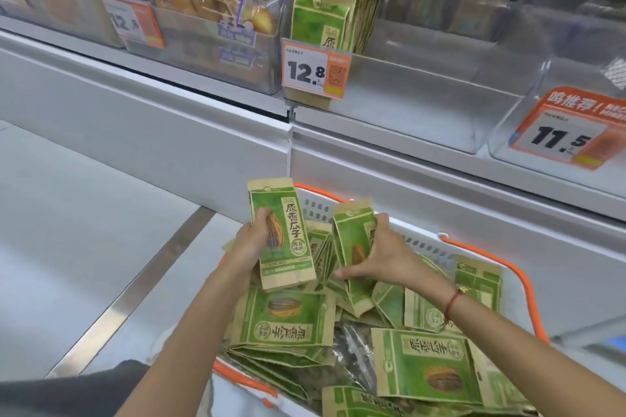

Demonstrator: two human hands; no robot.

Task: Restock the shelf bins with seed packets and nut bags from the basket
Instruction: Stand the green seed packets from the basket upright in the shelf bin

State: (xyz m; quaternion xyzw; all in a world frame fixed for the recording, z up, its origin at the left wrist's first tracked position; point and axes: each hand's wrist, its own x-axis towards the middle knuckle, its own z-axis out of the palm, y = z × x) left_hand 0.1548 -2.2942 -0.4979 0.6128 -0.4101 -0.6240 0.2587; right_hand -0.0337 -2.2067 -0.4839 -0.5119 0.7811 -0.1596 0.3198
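Gathering step. Left hand (252, 240) closed round upright seed packet (283, 234); right hand (382, 256) clamps second packet (354, 247) just beside it — both above basket (474, 247). Next, likely: lift pair up-forward to bin (423, 98) holding same packets.

Bright, even store light; wide-angle bending and blur soften the upper edges.

A white shelf unit (176, 132) runs across the view, its base panel plain and lit evenly from above. Below lies a pale grey floor (50, 230) crossed by a metal strip (135, 284). Orange price tags (315, 73) hang along the shelf edge.
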